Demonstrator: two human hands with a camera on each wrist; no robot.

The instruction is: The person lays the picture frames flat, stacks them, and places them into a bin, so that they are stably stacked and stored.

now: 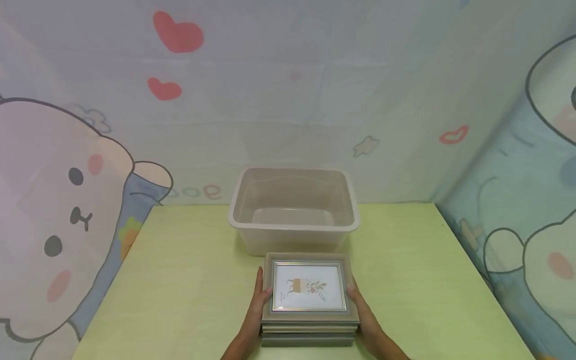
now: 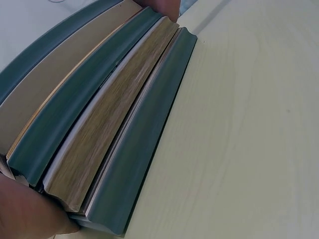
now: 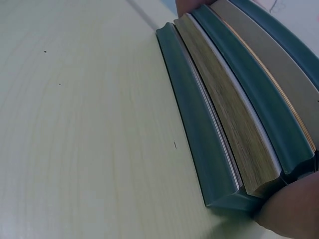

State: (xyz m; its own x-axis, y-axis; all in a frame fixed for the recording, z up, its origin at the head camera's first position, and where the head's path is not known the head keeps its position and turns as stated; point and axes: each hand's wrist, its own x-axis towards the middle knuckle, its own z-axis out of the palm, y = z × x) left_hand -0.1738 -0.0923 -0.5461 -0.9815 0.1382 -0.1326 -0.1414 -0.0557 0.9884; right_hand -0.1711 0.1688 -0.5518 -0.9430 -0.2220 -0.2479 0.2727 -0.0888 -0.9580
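A stack of several picture frames [image 1: 308, 339] sits near the front of the table, between both hands. The top picture frame [image 1: 310, 285] has a silvery-beige border and a white print of a small animal with leaves. My left hand [image 1: 255, 309] grips the stack's left side, its thumb over the top frame's edge. On the opposite side, my right hand [image 1: 366, 316] holds it the same way. In the left wrist view, a wood-grained frame [image 2: 112, 114] lies between teal-looking ones. The lowest frame [image 3: 197, 129] lies close over the tabletop in the right wrist view.
Just behind the stack stands a beige plastic bin [image 1: 294, 228], with its inner floor showing. The pale yellow-green table [image 1: 180, 280] ends at a cloth backdrop [image 1: 288, 100] printed with hearts and cartoon animals, which also hangs along both sides.
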